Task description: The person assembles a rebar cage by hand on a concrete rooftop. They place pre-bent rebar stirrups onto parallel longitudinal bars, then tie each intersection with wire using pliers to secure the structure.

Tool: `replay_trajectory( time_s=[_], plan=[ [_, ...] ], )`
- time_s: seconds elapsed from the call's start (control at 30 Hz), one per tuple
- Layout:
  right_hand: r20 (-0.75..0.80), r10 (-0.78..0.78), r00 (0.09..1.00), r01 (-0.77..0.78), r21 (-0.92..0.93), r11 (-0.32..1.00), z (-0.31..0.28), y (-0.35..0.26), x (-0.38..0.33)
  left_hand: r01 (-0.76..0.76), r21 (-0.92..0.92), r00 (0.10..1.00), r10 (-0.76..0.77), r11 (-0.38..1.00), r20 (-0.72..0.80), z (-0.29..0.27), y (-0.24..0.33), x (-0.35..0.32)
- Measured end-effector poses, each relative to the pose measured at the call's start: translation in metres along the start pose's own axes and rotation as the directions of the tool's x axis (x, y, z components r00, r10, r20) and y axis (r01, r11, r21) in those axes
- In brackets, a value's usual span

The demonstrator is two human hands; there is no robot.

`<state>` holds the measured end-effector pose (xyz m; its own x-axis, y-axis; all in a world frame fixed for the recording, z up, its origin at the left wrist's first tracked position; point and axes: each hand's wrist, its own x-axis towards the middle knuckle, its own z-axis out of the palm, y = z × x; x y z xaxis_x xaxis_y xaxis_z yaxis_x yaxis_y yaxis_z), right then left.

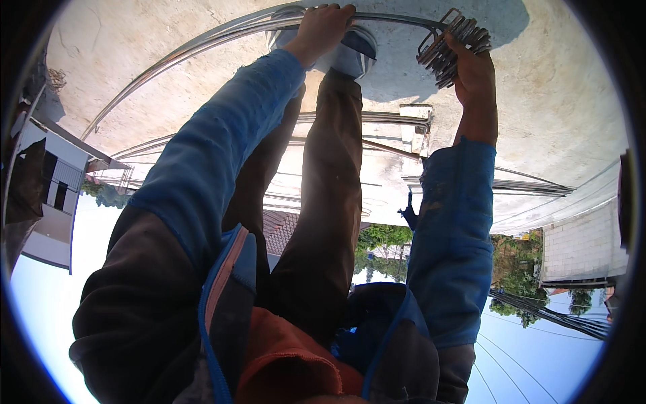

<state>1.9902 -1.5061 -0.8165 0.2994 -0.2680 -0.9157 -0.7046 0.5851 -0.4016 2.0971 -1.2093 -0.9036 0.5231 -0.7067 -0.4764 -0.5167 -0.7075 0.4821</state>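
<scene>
Across the pale concrete slab [552, 101], long metal bars [237, 28] curve toward its left edge, our left hand [326, 25] curled firmly over them. Our right hand [474, 74] clamps bent metal rings [445, 54] at their other end; best kept level. Spare rods [390, 118] lie behind; our shoes [360, 50] could snag the bars.

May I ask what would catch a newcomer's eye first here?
Probably the bundle of metal loops held in the right hand at the upper right. Next come the long metal rods running along the top toward the left, with the left hand gripping them. The blue sleeves, left and right of centre, also stand out.
</scene>
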Motion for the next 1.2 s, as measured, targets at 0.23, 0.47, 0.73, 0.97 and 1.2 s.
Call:
replay_trajectory(
  time_s=[0.23, 0.47, 0.73, 0.97, 1.2],
  plan=[
    [0.037, 0.023, 0.999, -0.021, -0.038, 0.999, 0.016, -0.006, -0.006, 0.038, 0.016, 0.999, -0.039, 0.999, 0.037, 0.003, 0.007, -0.002],
    [-0.194, -0.109, 0.975, 0.017, -0.42, 0.907, 0.012, 0.018, -0.007, 0.026, -0.034, 0.999, -0.025, 0.999, 0.029, 0.008, 0.0, -0.006],
    [-0.268, -0.431, 0.862, 0.155, -0.67, 0.726, -0.001, 0.058, -0.024, 0.073, -0.114, 0.989, -0.057, 0.991, 0.136, -0.002, 0.0, -0.008],
    [-0.085, -0.151, 0.985, 0.092, -0.482, 0.871, -0.019, 0.029, 0.021, 0.099, -0.076, 0.975, -0.081, 0.992, 0.208, -0.014, 0.003, -0.013],
    [0.147, 0.259, 0.955, -0.091, -0.685, 0.723, -0.021, -0.007, 0.045, 0.168, -0.17, 0.959, -0.121, 0.971, 0.258, -0.018, 0.009, -0.016]
  ],
)
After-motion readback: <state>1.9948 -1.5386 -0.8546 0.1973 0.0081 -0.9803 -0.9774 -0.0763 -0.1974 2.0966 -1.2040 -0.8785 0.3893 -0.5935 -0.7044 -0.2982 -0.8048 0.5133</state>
